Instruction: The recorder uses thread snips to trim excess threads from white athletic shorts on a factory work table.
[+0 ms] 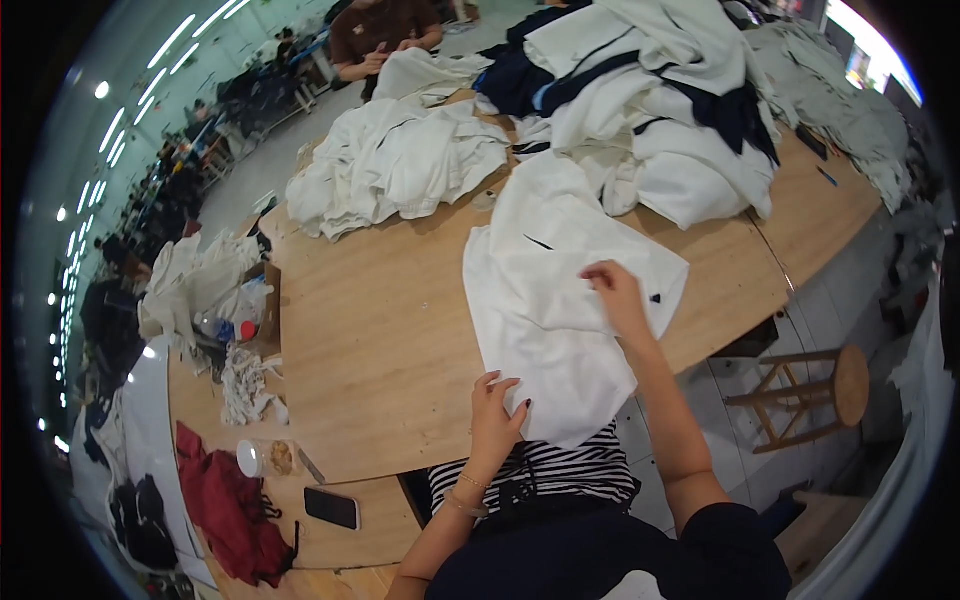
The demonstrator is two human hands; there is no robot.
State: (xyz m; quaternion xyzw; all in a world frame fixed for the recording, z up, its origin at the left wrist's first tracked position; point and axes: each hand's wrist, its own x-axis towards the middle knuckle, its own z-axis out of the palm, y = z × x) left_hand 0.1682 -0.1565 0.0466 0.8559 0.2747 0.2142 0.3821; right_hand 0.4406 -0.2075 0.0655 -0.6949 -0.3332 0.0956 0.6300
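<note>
Right hand [618,292] has white fabric [550,325] beneath it; left hand [493,407], beside it.

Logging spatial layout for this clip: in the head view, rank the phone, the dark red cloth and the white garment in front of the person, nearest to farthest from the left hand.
1. White garment: right beside the left hand.
2. Phone: lower left, on the table.
3. Dark red cloth: farther left, past the phone.

Long pale-wood bench [370,340] fills the foreground; round-seated wooden stool [851,387] beside it on pale tiled floor [725,432]. Rows of white tube lights [172,41] glow overhead.
</note>
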